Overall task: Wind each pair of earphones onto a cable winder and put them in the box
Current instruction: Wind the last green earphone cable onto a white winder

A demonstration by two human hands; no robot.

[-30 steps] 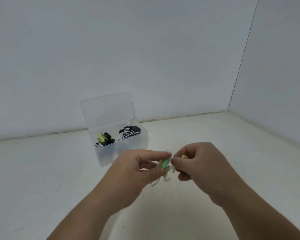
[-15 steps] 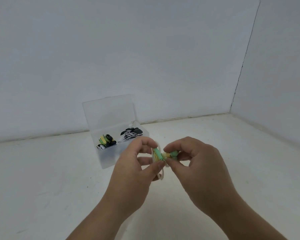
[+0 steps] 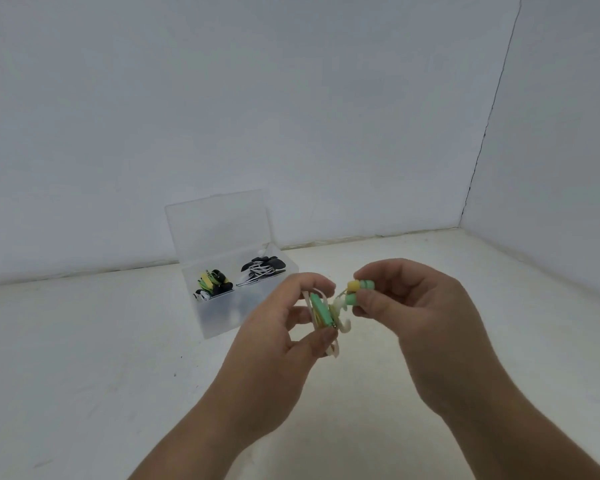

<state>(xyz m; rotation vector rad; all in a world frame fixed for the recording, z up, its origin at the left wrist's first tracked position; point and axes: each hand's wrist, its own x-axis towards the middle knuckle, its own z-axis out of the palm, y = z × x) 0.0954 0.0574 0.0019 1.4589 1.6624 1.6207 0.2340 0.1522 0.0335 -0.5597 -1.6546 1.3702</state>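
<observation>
My left hand sits just below the middle of the frame, its fingers curled round the white cable winder, forefinger over the top and thumb pressing up from underneath. The winder stands on edge between them. A mint-green piece of the earphones and a few turns of yellow cable lie against its side, and white hooked arms poke out to the right and below my thumb.

My right hand is just right of centre, and it pinches the two earbuds between thumb and forefinger (one bud shows a yellow tip, the other is green). They sit just to the right of the winder, with a short thin run of cable going down and left from them into it. My two hands are close together but not touching, and both are held up off the pale tabletop.

The clear plastic box stands left of centre on the tabletop, behind my left hand, which covers its near right corner in the picture. Its lid is open and stands upright towards the grey wall. Inside, the left half holds a yellow, green and black bundle, and the right half holds a black-and-white bundle.
</observation>
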